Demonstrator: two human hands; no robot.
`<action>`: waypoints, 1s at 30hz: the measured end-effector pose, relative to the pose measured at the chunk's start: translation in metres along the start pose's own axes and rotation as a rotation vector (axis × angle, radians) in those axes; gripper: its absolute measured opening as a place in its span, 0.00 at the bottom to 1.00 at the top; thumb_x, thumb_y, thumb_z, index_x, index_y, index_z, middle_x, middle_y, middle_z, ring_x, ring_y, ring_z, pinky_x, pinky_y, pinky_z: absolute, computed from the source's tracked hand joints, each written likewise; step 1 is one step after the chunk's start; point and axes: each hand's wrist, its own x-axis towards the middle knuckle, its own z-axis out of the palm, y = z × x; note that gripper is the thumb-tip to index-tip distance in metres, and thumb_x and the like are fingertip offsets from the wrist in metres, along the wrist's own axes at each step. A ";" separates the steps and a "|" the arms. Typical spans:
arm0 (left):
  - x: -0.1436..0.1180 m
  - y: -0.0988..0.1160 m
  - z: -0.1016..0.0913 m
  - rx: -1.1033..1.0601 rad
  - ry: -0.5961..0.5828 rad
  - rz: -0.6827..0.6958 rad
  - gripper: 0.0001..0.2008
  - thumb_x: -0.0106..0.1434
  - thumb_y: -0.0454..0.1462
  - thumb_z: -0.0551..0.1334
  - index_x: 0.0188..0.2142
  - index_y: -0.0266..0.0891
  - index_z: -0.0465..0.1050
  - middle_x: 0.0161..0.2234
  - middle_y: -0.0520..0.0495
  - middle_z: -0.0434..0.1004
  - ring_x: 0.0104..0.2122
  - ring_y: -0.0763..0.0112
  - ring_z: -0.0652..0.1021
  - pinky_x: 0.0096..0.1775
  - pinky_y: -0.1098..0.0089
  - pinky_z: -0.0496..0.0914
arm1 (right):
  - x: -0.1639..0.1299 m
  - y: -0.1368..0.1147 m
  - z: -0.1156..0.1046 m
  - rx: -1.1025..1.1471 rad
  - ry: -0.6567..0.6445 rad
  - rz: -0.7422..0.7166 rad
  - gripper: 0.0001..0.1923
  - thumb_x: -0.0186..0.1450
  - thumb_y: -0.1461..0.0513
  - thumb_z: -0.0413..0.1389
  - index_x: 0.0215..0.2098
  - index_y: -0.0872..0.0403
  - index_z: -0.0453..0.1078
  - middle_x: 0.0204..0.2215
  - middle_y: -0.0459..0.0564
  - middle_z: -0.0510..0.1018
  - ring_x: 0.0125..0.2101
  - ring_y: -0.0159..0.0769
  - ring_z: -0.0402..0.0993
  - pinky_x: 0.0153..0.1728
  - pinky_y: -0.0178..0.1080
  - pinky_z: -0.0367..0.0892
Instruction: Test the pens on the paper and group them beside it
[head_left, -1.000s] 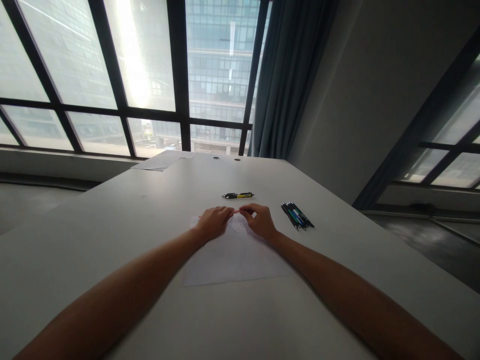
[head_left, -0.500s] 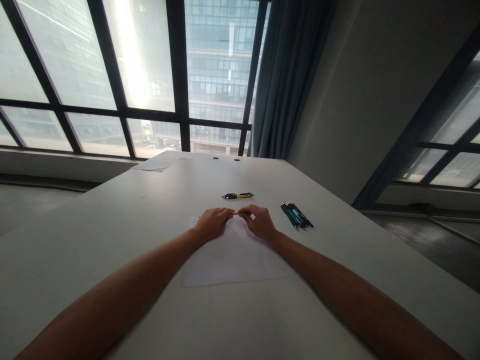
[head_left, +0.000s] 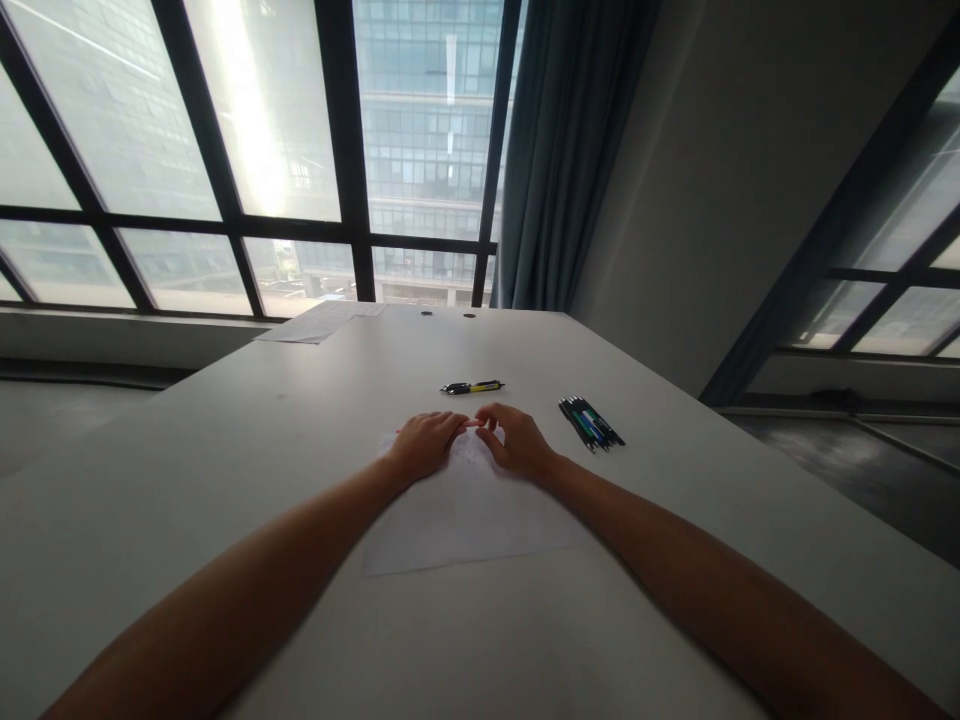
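Note:
A sheet of white paper (head_left: 465, 525) lies on the table under my hands, with faint dark marks near its far edge. My left hand (head_left: 427, 445) rests over the paper's far left part, fingers closed on a slim reddish pen-like stick (head_left: 472, 423). A short bit of red shows left of that hand too. From the other side, my right hand (head_left: 517, 440) has thumb and fingers curled at the stick's right end. Most of the stick is hidden by my fingers, so its exact kind is unclear.
Just beyond my hands lie a few pens (head_left: 472, 387), black and yellow. Several dark, blue and green pens (head_left: 591, 424) sit side by side at the right. Papers (head_left: 319, 323) lie at the far left of the white table (head_left: 187, 480). A curtain (head_left: 551, 200) hangs behind.
My right hand's fingers have shifted and curled slightly differently at the stick's end. The left hand stays nearly in place. The whole view has moved a little.

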 end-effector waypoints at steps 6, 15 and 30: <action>-0.001 0.002 -0.001 0.015 -0.005 -0.001 0.13 0.72 0.39 0.49 0.47 0.40 0.70 0.41 0.46 0.79 0.40 0.65 0.78 0.42 0.67 0.70 | 0.000 0.003 0.000 -0.077 -0.050 -0.016 0.16 0.71 0.54 0.46 0.39 0.55 0.70 0.30 0.51 0.77 0.31 0.36 0.70 0.36 0.38 0.61; 0.000 -0.001 0.003 0.004 0.007 0.013 0.13 0.72 0.40 0.49 0.47 0.41 0.70 0.41 0.46 0.79 0.41 0.66 0.78 0.42 0.66 0.70 | -0.001 0.001 0.000 -0.075 -0.078 0.001 0.14 0.69 0.54 0.48 0.41 0.54 0.69 0.32 0.51 0.78 0.30 0.36 0.71 0.37 0.38 0.60; 0.000 0.000 0.003 0.017 0.011 0.009 0.14 0.72 0.40 0.49 0.46 0.41 0.71 0.39 0.46 0.79 0.39 0.66 0.78 0.40 0.67 0.69 | 0.000 0.002 -0.002 -0.191 -0.095 -0.062 0.16 0.72 0.55 0.43 0.38 0.55 0.68 0.34 0.51 0.75 0.29 0.34 0.67 0.35 0.38 0.56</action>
